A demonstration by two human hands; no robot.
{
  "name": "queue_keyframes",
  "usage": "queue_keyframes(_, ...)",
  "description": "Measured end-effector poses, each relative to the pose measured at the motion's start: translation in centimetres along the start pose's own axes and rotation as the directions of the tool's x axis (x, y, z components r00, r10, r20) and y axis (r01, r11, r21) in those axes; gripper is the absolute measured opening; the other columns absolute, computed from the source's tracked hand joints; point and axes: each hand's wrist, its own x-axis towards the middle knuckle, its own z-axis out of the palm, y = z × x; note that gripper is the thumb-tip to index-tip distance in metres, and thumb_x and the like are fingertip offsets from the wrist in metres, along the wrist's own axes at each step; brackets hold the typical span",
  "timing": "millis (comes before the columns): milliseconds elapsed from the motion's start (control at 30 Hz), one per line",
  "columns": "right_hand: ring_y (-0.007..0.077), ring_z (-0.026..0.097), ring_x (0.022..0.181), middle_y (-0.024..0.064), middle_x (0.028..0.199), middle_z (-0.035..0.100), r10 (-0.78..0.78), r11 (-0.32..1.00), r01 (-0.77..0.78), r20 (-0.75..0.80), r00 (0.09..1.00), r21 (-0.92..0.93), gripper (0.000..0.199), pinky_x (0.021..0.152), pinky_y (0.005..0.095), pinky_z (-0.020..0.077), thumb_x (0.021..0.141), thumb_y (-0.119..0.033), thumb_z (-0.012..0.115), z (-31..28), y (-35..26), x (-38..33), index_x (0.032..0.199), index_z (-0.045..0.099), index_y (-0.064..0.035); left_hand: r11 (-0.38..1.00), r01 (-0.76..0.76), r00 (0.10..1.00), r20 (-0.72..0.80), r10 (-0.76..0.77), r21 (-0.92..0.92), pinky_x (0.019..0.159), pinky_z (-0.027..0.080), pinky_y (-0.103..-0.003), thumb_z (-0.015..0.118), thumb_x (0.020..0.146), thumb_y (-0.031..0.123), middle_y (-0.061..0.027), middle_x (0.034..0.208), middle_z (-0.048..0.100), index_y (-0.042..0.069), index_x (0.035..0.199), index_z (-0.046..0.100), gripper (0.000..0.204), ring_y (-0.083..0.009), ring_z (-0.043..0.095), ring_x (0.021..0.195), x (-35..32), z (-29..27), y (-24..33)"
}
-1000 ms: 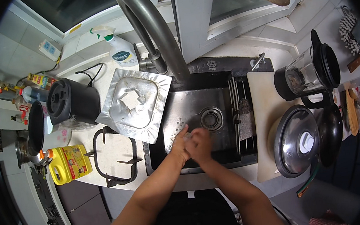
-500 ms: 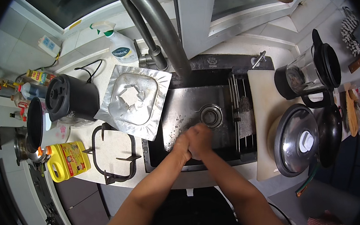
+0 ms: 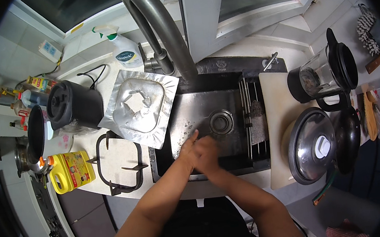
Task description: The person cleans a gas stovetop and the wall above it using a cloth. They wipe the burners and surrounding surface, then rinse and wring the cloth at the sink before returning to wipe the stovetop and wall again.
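Observation:
Over the near part of the dark sink [image 3: 188, 98], my two hands are pressed against each other. My left hand [image 3: 186, 156] has one finger or thumb stretched out toward the drain; its other fingers are mostly covered. Lying over it, my right hand [image 3: 207, 155] is smeared by motion, so how its fingers are bent does not show. No object is visible in either hand. The round drain [image 3: 221, 122] sits just beyond them, and water drops dot the sink floor to its left. A tall grey faucet [image 3: 162, 29] arches over the back; no running water shows.
Left of the sink lie a foil stove liner [image 3: 123, 125], a black burner grate [image 3: 140, 158] and a yellow jug [image 3: 84, 169]. A spray bottle [image 3: 126, 53] stands behind. To the right are a metal rack [image 3: 248, 131], a cutting board [image 3: 271, 96], a lidded pan [image 3: 307, 152] and a blender jug [image 3: 317, 77].
Both hands have shifted slightly left and nearer to me, away from the drain. The right hand has slid over the left, and a left finger or thumb now sticks out.

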Motion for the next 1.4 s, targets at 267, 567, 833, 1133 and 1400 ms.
queue_keyframes(267, 0.0280, 0.061, 0.076, 0.0124, 0.080, 0.063, 0.590, 0.734, -0.506, -0.055, 0.806, 0.454, 0.012, 0.069, 0.0387, 0.0476, 0.080, -0.013, 0.067, 0.2, 9.3, -0.3, 0.078, 0.062, -0.0024, 0.893, -0.144, 0.857, -0.397, 0.328, 0.427, 0.082, 0.053, -0.044, 0.056, 0.093, 0.040, -0.0153, 0.110, 0.064, 0.002, 0.115, 0.056, 0.045, -0.0298, 0.064, 0.095, -0.8, 5.5, -0.8)
queue_keyframes(567, 0.0202, 0.064, 0.090, 0.0083, 0.098, 0.064, 0.610, 0.065, -0.704, 0.530, 0.589, 0.707, 0.031, 0.081, 0.0329, 0.0527, 0.079, -0.001, 0.071, -7.4, 7.4, 0.7, 0.106, 0.057, -0.0034, 0.608, -0.066, 0.856, -0.269, 0.443, 0.791, 0.070, 0.051, -0.029, 0.072, 0.080, 0.003, -0.0096, 0.099, 0.059, 0.002, 0.111, 0.044, 0.042, -0.0176, 0.060, 0.086, -4.7, 5.5, 3.4)
queue_keyframes(833, 0.0177, 0.063, 0.084, 0.0068, 0.094, 0.064, 0.652, 0.320, -0.795, 0.489, 0.580, 0.516, 0.032, 0.075, 0.0297, 0.0505, 0.078, -0.001, 0.071, -8.2, 6.7, 2.1, 0.108, 0.057, -0.0026, 0.492, -0.167, 0.718, -0.237, 0.654, 0.854, 0.071, 0.048, -0.029, 0.077, 0.081, 0.018, -0.0082, 0.093, 0.059, 0.003, 0.107, 0.043, 0.045, -0.0149, 0.058, 0.083, -5.0, 5.7, 4.4)
queue_keyframes(1133, 0.0169, 0.062, 0.085, 0.0061, 0.094, 0.063, 0.645, 0.128, -0.755, 0.524, 0.556, 0.643, 0.033, 0.073, 0.0313, 0.0505, 0.081, -0.009, 0.071, -6.9, 8.4, 0.5, 0.110, 0.057, -0.0018, 0.612, -0.109, 0.819, -0.278, 0.503, 0.784, 0.078, 0.048, -0.028, 0.067, 0.085, 0.003, -0.0103, 0.104, 0.060, 0.006, 0.131, 0.042, 0.053, -0.0176, 0.059, 0.092, -6.3, 7.0, 4.8)
queue_keyframes(1400, 0.0181, 0.059, 0.100, 0.0134, 0.115, 0.060, 0.683, 0.687, -0.700, 0.156, 0.714, 0.196, 0.060, 0.080, 0.0272, 0.0499, 0.078, -0.017, 0.077, -8.0, 7.9, 1.6, 0.128, 0.049, -0.0011, -0.143, 0.170, 0.829, -0.063, 0.556, 0.975, 0.062, 0.041, -0.024, 0.061, 0.092, 0.010, -0.0024, 0.090, 0.057, 0.005, 0.122, 0.053, 0.032, -0.0068, 0.048, 0.075, -6.1, 5.0, 6.5)
